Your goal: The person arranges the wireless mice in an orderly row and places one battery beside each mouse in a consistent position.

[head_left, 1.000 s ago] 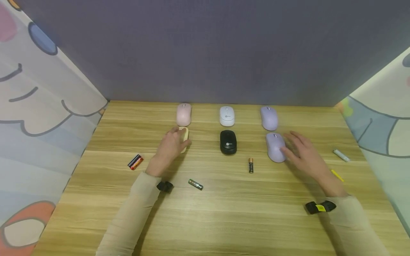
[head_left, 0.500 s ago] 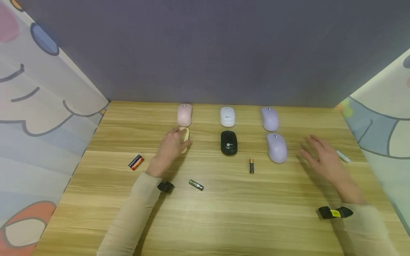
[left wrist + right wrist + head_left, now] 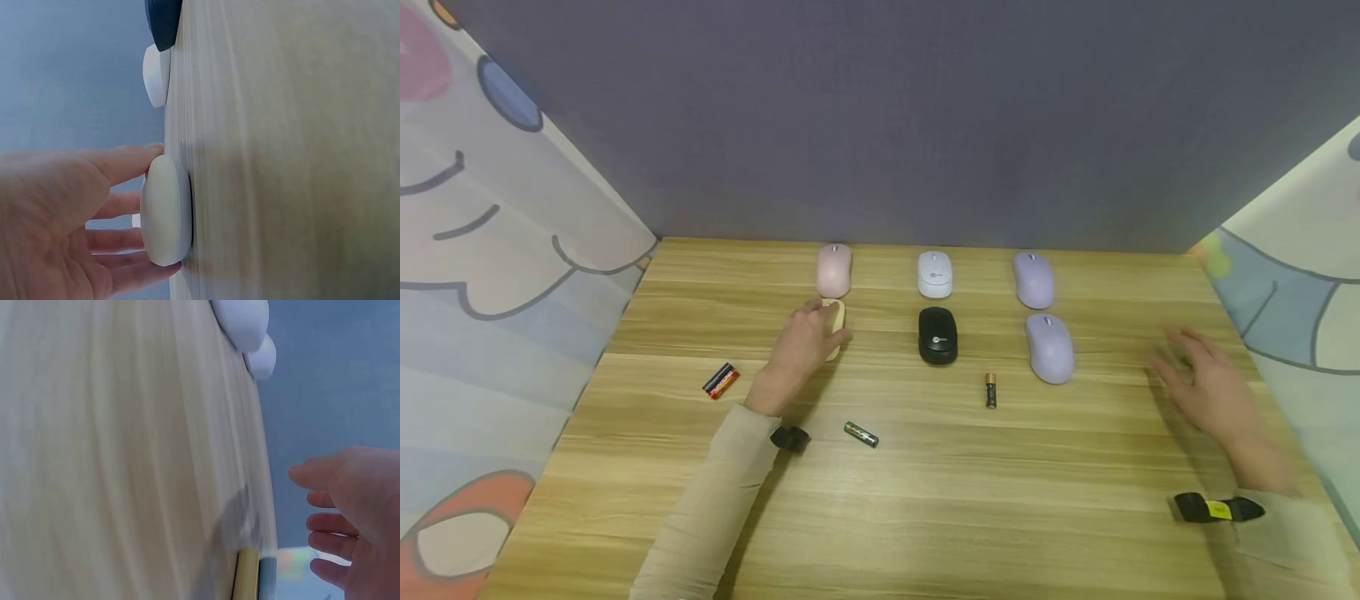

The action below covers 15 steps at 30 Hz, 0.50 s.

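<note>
My left hand (image 3: 799, 348) grips a pale yellow computer mouse (image 3: 837, 333) resting on the table. In the left wrist view, the thumb lies on one side of that yellow mouse (image 3: 165, 209) and the fingers on the other. Over at the table's right side is my right hand (image 3: 1216, 390), blurred, with relaxed fingers and nothing held. The right wrist view has that right hand (image 3: 356, 512) near a yellow battery (image 3: 247, 575) and a greyish battery (image 3: 267, 578); both are hidden in the head view.
Behind the yellow mouse lies a pink mouse (image 3: 833, 271). A white mouse (image 3: 935, 275), black mouse (image 3: 937, 336) and two purple mice (image 3: 1050, 350) stand rightward. Batteries lie nearer: a red-black pair (image 3: 721, 381), a green one (image 3: 861, 434), a black-copper one (image 3: 991, 390). A grey panel (image 3: 925, 125) bounds the back.
My right hand has moved away from the nearer purple mouse to the right side of the table, over where the batteries lie. My left hand stays on the yellow mouse.
</note>
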Tool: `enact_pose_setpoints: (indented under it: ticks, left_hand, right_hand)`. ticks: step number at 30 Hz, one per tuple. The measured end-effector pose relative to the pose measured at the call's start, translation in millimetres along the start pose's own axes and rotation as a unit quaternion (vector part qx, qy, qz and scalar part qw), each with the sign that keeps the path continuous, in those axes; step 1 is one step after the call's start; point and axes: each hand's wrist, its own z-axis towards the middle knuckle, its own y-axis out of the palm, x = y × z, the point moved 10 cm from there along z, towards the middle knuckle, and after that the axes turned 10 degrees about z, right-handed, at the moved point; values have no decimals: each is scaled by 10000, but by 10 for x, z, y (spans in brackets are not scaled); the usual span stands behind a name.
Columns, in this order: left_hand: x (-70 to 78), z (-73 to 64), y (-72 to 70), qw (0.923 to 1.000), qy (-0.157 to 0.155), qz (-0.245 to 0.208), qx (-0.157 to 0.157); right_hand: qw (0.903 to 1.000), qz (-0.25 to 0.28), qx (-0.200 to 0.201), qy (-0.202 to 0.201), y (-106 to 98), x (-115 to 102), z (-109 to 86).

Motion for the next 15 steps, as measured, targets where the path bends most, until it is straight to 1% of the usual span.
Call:
enact_pose_setpoints:
  ticks: [2,6,8,12,15]
  left_hand:
    - [-4,3,7,10000,-13,9,-25]
    - [-6,0,2,10000,-27,24,-13]
    - [-2,-3,-5,10000,-21,24,13]
    - [3,-2,-3,10000,-10,-14,25]
    - [2,-1,1,10000,-16,-46,34]
  right_hand:
    - [10000,-53,46,57,-27,70,-24]
    - [9998,-128,143,35,-90,178,-54]
    - [9997,-155,104,124,-111,246,-65]
    - [9988,-185,-100,440,-115,401,-93]
    - [9982,-229,-123,548,-119,468,-102]
